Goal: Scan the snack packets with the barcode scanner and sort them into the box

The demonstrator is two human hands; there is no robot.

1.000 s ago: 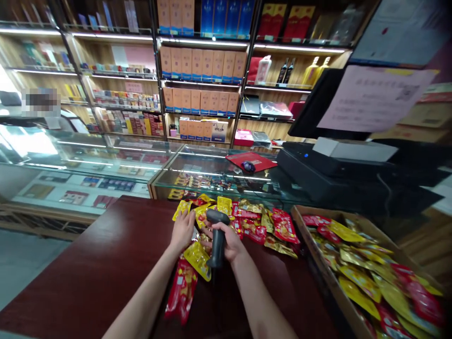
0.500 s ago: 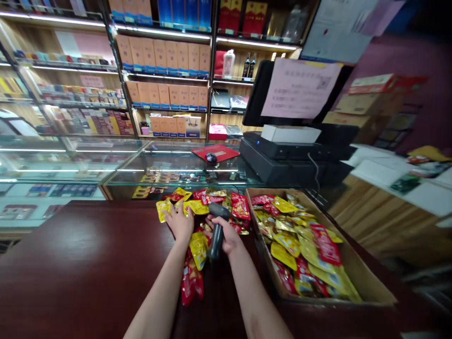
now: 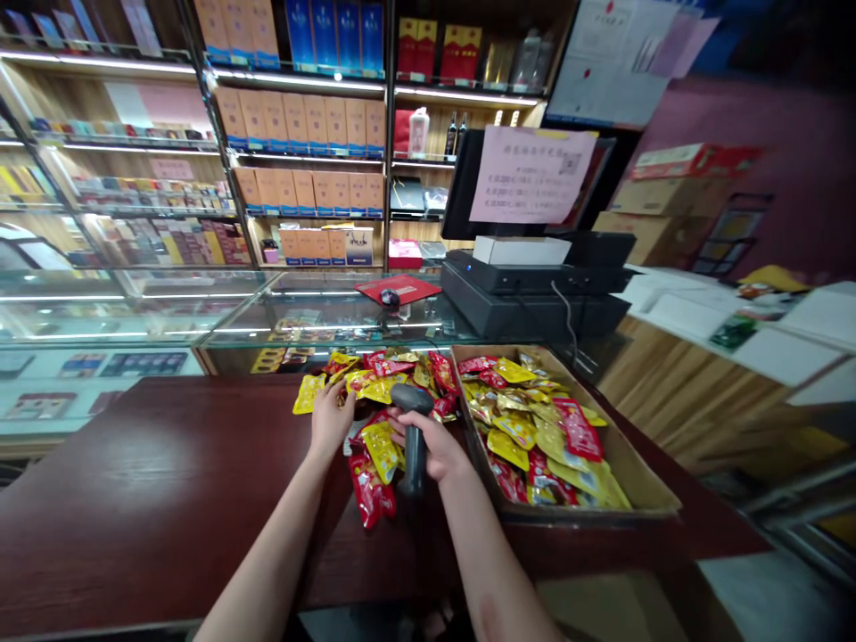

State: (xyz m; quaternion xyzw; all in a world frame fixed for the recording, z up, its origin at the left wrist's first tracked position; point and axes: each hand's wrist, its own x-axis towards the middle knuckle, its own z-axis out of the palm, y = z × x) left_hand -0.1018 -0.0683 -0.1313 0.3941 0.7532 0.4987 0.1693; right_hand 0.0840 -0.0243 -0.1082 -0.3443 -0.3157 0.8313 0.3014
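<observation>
My right hand is wrapped round the handle of a dark grey barcode scanner, its head pointing away from me. My left hand rests at the left of a loose pile of snack packets, fingers apart, next to a yellow packet. Whether its fingertips touch a packet is hard to tell. Nearer me, a yellow packet and a red packet lie left of the scanner. Right of the pile, an open cardboard box holds several red, yellow and gold packets.
Behind the dark red table runs a glass counter with a mouse on a red mat. A monitor stands above a black cash drawer. Stocked shelves line the back wall.
The view has shifted, showing more of the table's near edge. My left hand has drawn slightly back towards me over the packets. The scanner remains in my right hand.
</observation>
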